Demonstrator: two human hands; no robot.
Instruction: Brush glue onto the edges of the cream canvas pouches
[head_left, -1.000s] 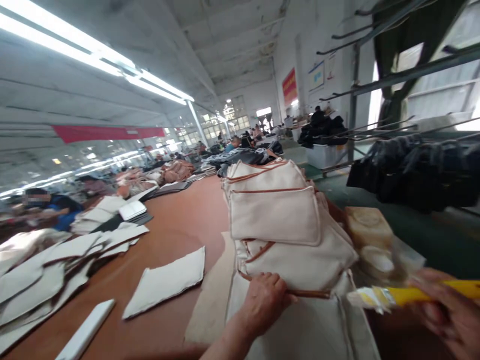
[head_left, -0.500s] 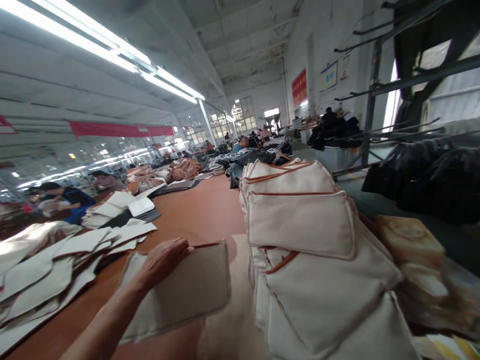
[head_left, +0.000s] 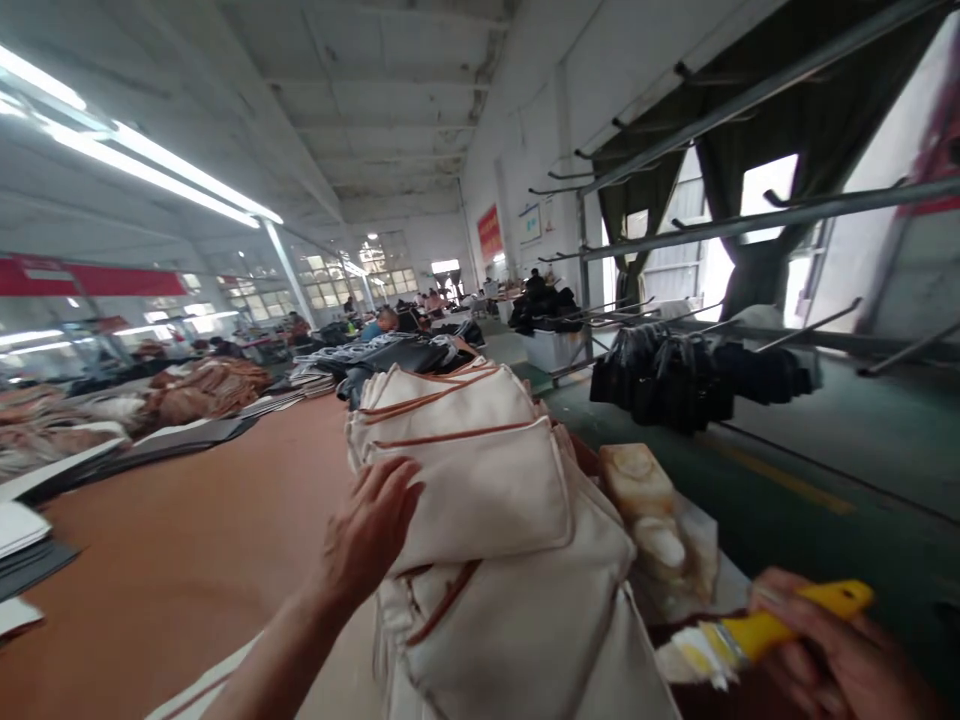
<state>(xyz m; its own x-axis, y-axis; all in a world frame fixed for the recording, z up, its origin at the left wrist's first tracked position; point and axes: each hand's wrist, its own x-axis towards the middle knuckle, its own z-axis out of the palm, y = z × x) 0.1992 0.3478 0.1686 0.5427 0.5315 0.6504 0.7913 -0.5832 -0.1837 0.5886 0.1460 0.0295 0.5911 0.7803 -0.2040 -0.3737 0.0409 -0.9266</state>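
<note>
My left hand (head_left: 367,530) lies with its fingers spread on a stack of cream canvas pouches (head_left: 480,500) with brown trim, and holds nothing. The stack stands at the table's right edge, its pouches overlapping and slightly tilted. At the lower right, my right hand (head_left: 832,640) grips a yellow-handled brush (head_left: 757,632). White paste coats its bristles (head_left: 694,652). Those bristles are close to a pale, lumpy block of glue-like material (head_left: 637,490) on a plastic sheet (head_left: 694,570), without touching the block as far as I can see.
The stack rests on a wide orange-brown worktable (head_left: 180,520), with dark and tan material piled along its far left side. Black bags hang from a metal rack (head_left: 660,380) on the right. Beyond them are a white bin (head_left: 551,350) and several co-workers (head_left: 382,322).
My left hand has moved from the loose pouch it held over the table onto the stack, and no longer holds it. My right hand and brush are back in view; the view has swung right.
</note>
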